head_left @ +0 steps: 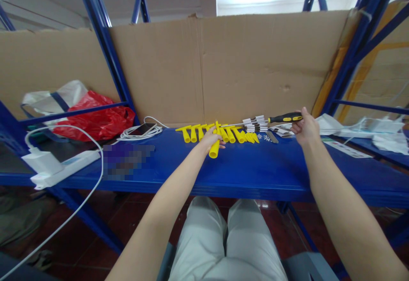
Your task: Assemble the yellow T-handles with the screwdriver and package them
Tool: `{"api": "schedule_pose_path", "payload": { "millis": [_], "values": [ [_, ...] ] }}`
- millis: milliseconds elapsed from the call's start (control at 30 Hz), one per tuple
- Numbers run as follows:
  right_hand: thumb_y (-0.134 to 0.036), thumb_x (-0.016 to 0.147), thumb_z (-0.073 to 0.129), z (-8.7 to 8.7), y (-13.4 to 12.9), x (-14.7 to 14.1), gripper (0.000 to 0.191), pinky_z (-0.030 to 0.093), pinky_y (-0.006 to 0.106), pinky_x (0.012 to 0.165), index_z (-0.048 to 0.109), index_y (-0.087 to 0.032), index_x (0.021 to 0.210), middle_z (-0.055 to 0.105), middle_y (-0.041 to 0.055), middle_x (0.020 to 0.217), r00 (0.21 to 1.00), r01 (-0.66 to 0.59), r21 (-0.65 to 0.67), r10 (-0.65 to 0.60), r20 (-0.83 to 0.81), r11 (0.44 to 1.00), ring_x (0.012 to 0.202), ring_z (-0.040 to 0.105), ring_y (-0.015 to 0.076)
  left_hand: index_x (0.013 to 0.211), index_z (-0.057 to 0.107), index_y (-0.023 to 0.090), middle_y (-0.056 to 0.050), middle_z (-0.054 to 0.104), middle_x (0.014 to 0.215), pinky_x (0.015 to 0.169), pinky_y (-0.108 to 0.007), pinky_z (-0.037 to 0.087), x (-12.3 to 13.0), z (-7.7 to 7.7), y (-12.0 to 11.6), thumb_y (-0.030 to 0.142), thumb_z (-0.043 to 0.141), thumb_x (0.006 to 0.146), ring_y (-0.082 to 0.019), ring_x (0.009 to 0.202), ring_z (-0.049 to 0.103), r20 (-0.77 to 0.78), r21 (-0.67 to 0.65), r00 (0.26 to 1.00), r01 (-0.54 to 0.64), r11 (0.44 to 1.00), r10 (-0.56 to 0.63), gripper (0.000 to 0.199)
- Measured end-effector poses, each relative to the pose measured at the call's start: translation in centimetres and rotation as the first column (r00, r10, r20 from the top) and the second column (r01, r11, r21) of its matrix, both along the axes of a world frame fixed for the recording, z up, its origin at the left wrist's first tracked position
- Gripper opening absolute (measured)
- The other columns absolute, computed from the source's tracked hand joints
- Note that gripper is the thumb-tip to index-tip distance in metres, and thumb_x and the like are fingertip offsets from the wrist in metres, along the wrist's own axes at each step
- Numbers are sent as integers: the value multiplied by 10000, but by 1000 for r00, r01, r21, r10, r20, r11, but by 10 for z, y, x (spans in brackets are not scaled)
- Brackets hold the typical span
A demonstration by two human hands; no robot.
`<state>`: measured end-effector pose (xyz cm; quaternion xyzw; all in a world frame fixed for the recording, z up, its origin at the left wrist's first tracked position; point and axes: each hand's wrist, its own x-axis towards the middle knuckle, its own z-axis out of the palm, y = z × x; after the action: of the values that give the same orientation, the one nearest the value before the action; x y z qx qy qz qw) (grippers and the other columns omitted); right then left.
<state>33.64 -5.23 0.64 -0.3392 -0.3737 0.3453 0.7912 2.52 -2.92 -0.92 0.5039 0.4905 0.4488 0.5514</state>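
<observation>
My left hand (210,139) is closed around a yellow plastic part (214,149), whose open tube end points toward me. In my right hand (306,128) is the black and yellow handle of a screwdriver (285,118). Its long shaft reaches left to the top of the held yellow part; whether the tip touches it I cannot tell. Several similar yellow parts (193,134) lie in a row behind and on both sides of my left hand. Smaller yellow pieces (252,137), small silvery screws (267,138) and striped black-and-white pieces (255,124) lie to the right of them.
The blue table (249,174) has cardboard (255,63) standing behind it. At the left are a white power strip (68,168), a red bag (96,117), and a coiled white cable (140,132) by a phone. A printed sheet (347,149) and white bags (332,124) lie right.
</observation>
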Motion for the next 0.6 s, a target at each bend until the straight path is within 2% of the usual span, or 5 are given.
{"api": "schedule_pose_path", "payload": {
  "millis": [100, 200, 400, 500, 600],
  "values": [
    [-464, 838, 655, 1, -2, -5, 282, 199, 189, 276, 580, -240, 685, 248, -90, 393, 999, 49, 9, -49, 17, 999, 325, 236, 60, 1527, 232, 257, -117, 656, 1092, 487, -200, 562, 0, 0, 0, -52, 523, 759, -89, 558, 647, -5, 4, 1000, -7, 1000, 7, 878],
    [-474, 828, 670, 3, -3, -7, 278, 224, 197, 286, 589, -241, 699, 261, -85, 403, 1000, 12, 24, -12, 12, 1000, 338, 267, 66, 1510, 271, 261, -117, 656, 1102, 500, -204, 568, -1, 0, 1, -45, 538, 756, -110, 604, 673, -8, 7, 1000, -8, 1000, 8, 857],
    [-317, 696, 807, 4, -2, -6, 385, 336, 214, 331, 446, -225, 597, 368, -69, 456, 994, -110, 133, 112, -11, 985, 390, 387, 75, 1487, 296, 227, -132, 656, 1121, 511, -191, 562, -1, 1, 1, -56, 505, 766, -113, 620, 685, 4, 10, 1000, -18, 1000, 18, 802],
    [-342, 659, 832, 2, 0, -4, 421, 314, 215, 314, 430, -232, 596, 374, -75, 434, 993, -115, 131, 115, 1, 985, 374, 371, 77, 1487, 293, 225, -136, 659, 1129, 523, -208, 570, -1, 1, 1, -62, 498, 759, -123, 627, 692, 7, 21, 1000, -10, 1000, 9, 808],
    [-418, 653, 830, -1, 3, -1, 434, 268, 211, 286, 430, -251, 632, 386, -86, 421, 999, -53, 107, 53, 0, 993, 351, 361, 82, 1486, 300, 229, -138, 660, 1129, 534, -233, 580, 0, 0, 2, -55, 516, 752, -135, 624, 696, 4, 25, 1000, 5, 1000, -5, 816]
  ]
}}
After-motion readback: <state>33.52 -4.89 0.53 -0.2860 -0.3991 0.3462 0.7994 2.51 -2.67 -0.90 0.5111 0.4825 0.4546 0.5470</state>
